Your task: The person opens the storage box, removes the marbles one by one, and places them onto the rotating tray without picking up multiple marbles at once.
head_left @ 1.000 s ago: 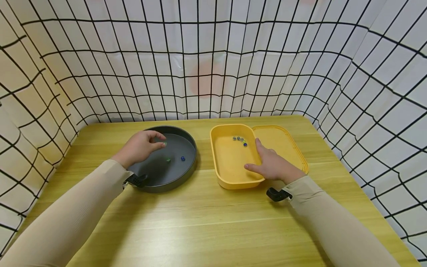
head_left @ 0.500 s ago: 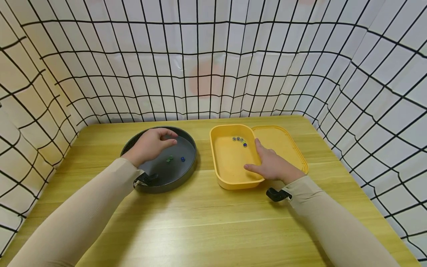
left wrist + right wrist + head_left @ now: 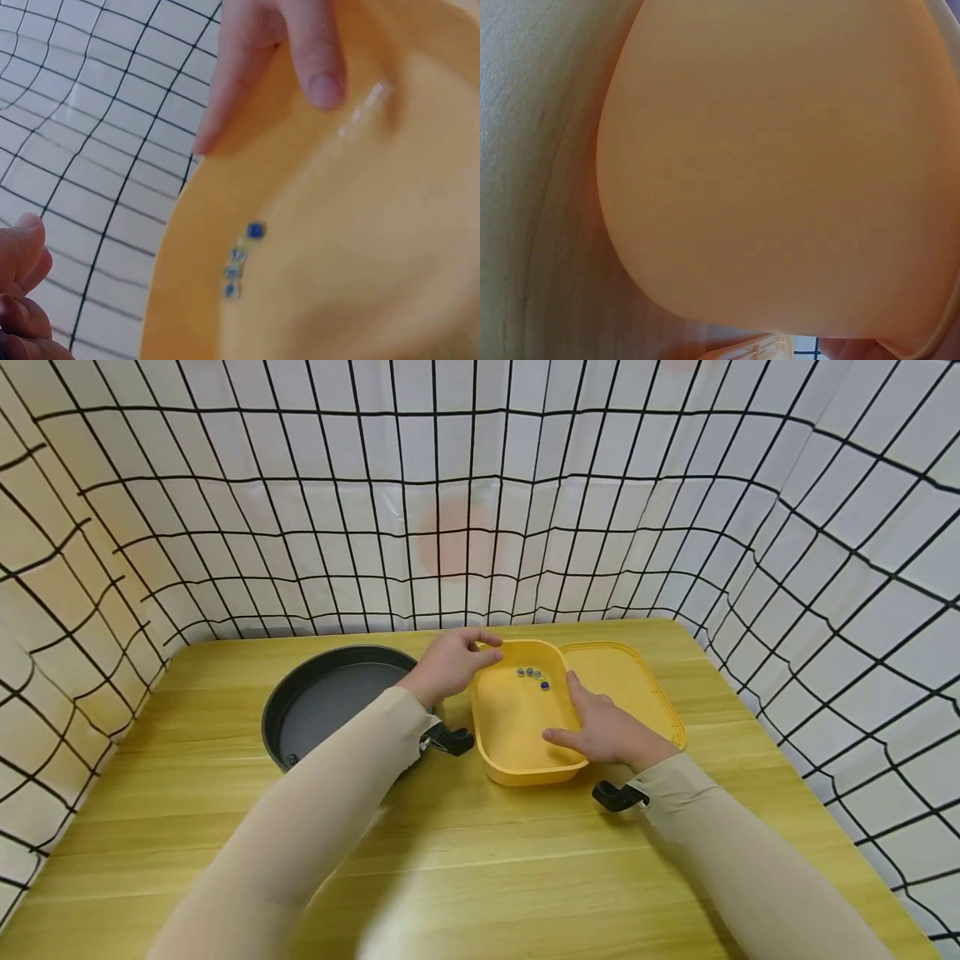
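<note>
So the yellow container (image 3: 513, 727) is sitting on the table (image 3: 480, 877) with a little huddle of beads (image 3: 529, 672) inside, at its far end toward the right. The front one, a dark blue bead (image 3: 256, 230), is the easiest to make out.

The right hand (image 3: 600, 727) grips the container's right wall, thumb over on the inside, fingers along the rim. The left hand (image 3: 453, 662) is up over the container's far left corner, fingers bent, thumb close to the fingertips. Can't tell if there's a bead between them; nothing shows in either view.

Left of the container there's a dark pan (image 3: 322, 693), part of it blocked by the left sleeve (image 3: 360, 760). Right of the container, a yellow lid (image 3: 630, 689) lies flat.

My read: it's the carry-over step, pan to container. If there is a bead in those fingers, the next move calls for going a bit further in over the container, then letting go low so it doesn't bounce.

Versus half a second ago: the left hand was over the pan then, now it's at the container. Right hand and the bead huddle look unchanged.
</note>
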### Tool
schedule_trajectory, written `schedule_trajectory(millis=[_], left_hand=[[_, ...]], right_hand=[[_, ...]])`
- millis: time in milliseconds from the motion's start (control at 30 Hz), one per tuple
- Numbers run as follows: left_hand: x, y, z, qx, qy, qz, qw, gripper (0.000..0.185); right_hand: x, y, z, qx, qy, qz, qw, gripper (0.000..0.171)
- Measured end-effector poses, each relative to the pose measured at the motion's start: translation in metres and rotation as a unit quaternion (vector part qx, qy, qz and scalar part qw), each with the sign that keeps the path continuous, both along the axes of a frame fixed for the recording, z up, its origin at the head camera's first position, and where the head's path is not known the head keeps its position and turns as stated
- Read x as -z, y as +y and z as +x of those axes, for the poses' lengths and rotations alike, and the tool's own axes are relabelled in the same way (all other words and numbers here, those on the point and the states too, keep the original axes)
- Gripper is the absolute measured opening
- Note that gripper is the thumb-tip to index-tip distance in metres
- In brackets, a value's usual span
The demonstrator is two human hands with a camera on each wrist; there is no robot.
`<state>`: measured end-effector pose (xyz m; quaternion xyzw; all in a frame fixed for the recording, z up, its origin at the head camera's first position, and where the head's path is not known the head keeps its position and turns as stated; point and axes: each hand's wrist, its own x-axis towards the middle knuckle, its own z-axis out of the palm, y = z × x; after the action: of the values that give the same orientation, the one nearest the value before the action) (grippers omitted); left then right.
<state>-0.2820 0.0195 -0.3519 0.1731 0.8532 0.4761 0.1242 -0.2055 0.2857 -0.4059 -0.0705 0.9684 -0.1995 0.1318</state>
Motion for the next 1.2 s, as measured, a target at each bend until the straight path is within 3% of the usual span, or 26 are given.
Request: schedule_trajectory(millis=[267, 400, 533, 800, 967, 1200], left_hand=[[0.016, 0.05, -0.012, 0.004, -0.027, 0.006, 0.9996, 0.036], [0.027, 0.069, -0.016, 0.023, -0.046, -0.023, 0.9984, 0.034], [0.042, 0.084, -0.024, 0.02, -0.055, -0.059, 0.9965, 0.031], [0.062, 0.097, -0.032, 0.004, -0.035, -0.106, 0.9938, 0.027], [0.064, 0.101, -0.032, 0.01, -0.016, -0.152, 0.9882, 0.028], [0.065, 0.104, -0.028, -0.004, 0.006, -0.171, 0.9853, 0.017]], right_hand=[[-0.001, -0.001, -0.001, -0.001, 0.001, 0.008, 1.0, 0.115], [0.001, 0.0, -0.002, -0.01, 0.011, 0.008, 1.0, 0.114], [0.001, -0.001, -0.001, -0.012, 0.015, 0.008, 1.0, 0.116], [0.0, -0.001, 0.0, -0.011, 0.011, 0.008, 1.0, 0.119], [-0.001, 0.0, 0.0, -0.011, 0.011, 0.002, 1.0, 0.118], [-0.003, -0.002, 0.002, -0.006, 0.011, -0.002, 1.0, 0.114]])
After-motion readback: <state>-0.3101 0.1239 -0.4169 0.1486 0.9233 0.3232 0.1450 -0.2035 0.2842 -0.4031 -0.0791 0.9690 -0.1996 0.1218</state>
